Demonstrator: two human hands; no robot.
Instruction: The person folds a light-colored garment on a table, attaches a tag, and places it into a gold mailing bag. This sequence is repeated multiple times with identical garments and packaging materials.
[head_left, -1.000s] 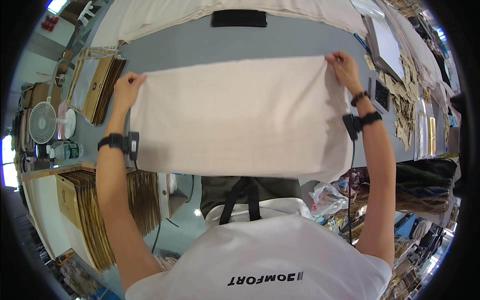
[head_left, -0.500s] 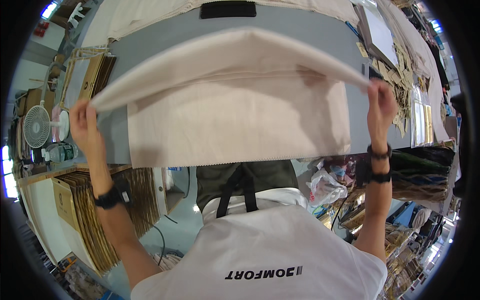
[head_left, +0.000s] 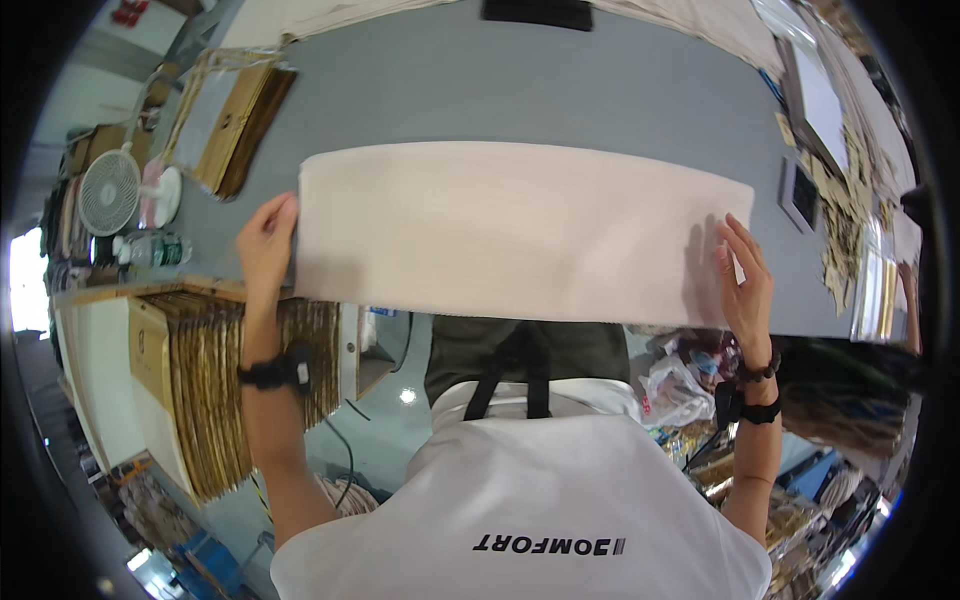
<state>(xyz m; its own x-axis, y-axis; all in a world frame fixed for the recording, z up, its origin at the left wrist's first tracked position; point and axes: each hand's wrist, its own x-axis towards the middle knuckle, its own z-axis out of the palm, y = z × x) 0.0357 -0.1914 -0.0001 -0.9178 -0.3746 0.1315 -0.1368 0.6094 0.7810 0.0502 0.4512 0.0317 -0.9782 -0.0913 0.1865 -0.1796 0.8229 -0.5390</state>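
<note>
A pale beige fabric piece (head_left: 500, 232) lies folded into a long flat band along the front of the grey table. Beside its left edge is my left hand (head_left: 266, 242), closed with fingers curled and thumb pressed against them; the fabric's edge looks straight there and no cloth shows in the fingers. Over the right end of the band rests my right hand (head_left: 746, 280), open, its fingers stretched and slightly apart, touching or hovering just above the cloth. A shadow falls on the fabric next to those fingertips.
Golden paper bags (head_left: 232, 125) stand at the table's left, near a white fan (head_left: 110, 190) and a plastic bottle (head_left: 158, 249). On the right lie a small dark device (head_left: 800, 193) and many paper tags (head_left: 860, 190). A black flat object (head_left: 538, 12) sits at the back.
The fabric's raised far edge has come down toward me, folding the piece into a narrower flat band. My right hand has lowered and opened; my left hand has moved slightly inward.
</note>
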